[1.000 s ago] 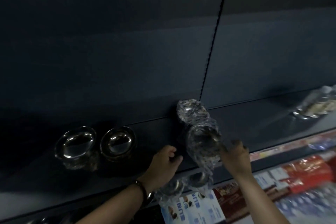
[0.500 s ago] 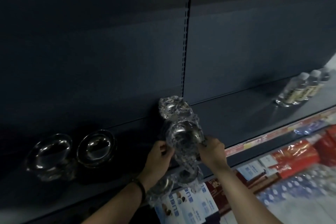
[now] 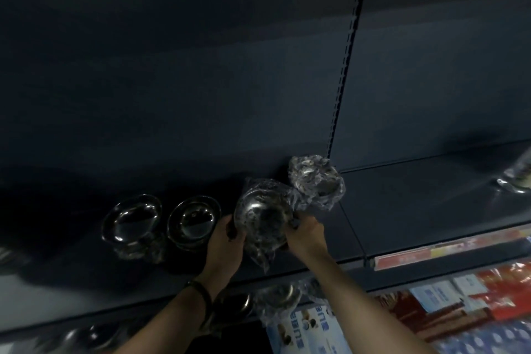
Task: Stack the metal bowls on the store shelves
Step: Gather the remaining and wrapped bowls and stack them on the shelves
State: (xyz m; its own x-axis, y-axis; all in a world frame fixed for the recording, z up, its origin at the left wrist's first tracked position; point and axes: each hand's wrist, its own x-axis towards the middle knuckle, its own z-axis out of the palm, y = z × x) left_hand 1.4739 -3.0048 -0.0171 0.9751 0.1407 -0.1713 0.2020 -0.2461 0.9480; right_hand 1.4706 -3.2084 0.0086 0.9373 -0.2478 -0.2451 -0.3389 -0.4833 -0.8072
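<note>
The left hand and right hand are gripping a plastic-wrapped metal bowl from 8 and 4 o'clock over the shelf; a bowl stack is sitting at its 9 o'clock.

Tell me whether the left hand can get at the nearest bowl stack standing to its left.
Probably, but not yet: the left hand holds the wrapped bowls together with the right hand. Nothing stands between it and the bowl stack on the shelf.

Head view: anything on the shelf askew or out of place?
Yes. The wrapped bowl held by the left hand and right hand looks tipped sideways, unlike the upright far stack and near stack to its left. A crumpled wrapped bundle lies behind it.
</note>
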